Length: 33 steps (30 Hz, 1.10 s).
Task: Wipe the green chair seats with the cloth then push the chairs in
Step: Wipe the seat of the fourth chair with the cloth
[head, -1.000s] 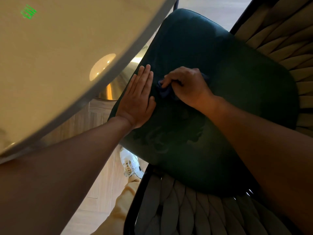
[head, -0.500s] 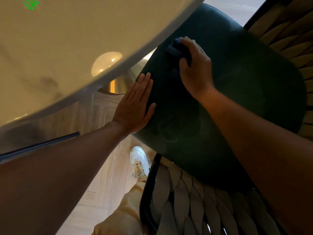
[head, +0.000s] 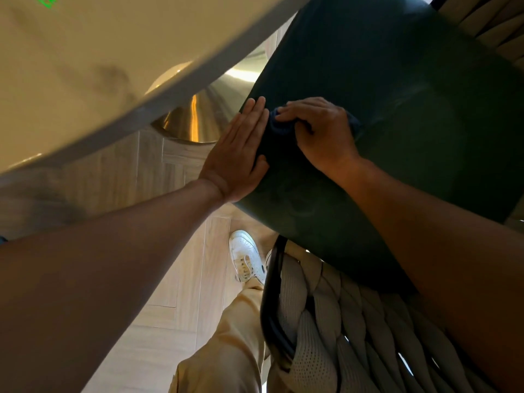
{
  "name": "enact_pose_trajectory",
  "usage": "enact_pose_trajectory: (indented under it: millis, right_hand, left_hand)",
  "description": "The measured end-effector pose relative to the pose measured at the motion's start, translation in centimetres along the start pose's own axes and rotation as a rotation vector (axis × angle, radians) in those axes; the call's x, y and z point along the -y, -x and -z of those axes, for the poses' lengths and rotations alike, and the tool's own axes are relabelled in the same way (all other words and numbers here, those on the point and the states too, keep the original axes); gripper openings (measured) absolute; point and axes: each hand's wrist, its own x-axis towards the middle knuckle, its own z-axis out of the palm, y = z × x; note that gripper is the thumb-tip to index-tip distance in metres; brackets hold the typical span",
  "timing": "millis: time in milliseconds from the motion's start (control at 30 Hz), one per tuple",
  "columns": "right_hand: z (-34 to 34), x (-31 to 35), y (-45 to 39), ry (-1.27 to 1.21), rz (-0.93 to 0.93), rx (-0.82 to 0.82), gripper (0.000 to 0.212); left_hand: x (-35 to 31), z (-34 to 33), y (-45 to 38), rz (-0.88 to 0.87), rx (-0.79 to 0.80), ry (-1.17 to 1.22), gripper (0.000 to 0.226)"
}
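Right hand: right hand [head: 323, 134] is bunching the dark blue cloth [head: 279, 126] under curled fingers and pressing it down on the green chair seat [head: 397, 114], near the seat's left edge.
Left hand: left hand [head: 236, 154] is lying flat and open, fingers together, gripping nothing; it is resting along the seat's left edge, just beside the cloth, with its fingertips close to the right hand's fingertips.
Cloth: mostly hidden under the right hand; a crumpled fold is showing at the fingertips and a small bit is peeking out past the knuckles.
Seat: dark green cushion is filling the upper right of the view, with faint smudged marks showing on its near part [head: 297, 205].
Chair back: braided pale cord backrest [head: 326, 336] on a black frame [head: 272, 293] is sitting at the bottom, closest to the camera.
Table: pale round tabletop [head: 99, 52] is overhanging at upper left, its edge standing near the seat's far left corner; a shiny gold base [head: 198, 117] is showing beneath it.
Floor: light wood planks [head: 175, 251], with a white sneaker [head: 245, 256] and a beige trouser leg [head: 226, 341] standing beside the chair frame.
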Motion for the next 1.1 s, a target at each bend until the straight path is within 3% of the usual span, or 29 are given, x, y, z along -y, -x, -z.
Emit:
enact_pose_trajectory:
  millis: [300,367,467,600,733,1100]
  right_hand:
    - [3.0,2.2,1.8,-0.038,0.144,0.37,0.033]
    - [3.0,2.9,2.0,-0.109,0.086,0.292,0.033]
    - [1.1,3.5,1.8,-0.114,-0.056,0.051,0.035]
    - [-2.7,4.0,1.8,-0.016,-0.197,0.003,0.053]
    - [-4.2,4.4,2.5,-0.01,-0.171,-0.112,0.041]
    - [-3.7,3.9,8.5,-0.038,0.126,0.138,0.029]
  left_hand:
    - [0.4,0.6,3.2,0.018,0.045,-0.022,0.071]
    - [0.2,0.3,4.9,0.07,0.019,-0.004,0.07]
    - [-0.7,-0.5,7.6,0.132,0.016,0.031,0.073]
    - [-1.7,-1.5,9.7,0.178,0.021,0.02,0.075]
    - [-1.3,-1.8,9.8,0.164,0.0,0.007,0.075]
    - [0.2,0.0,10.1,0.045,0.103,-0.02,0.078]
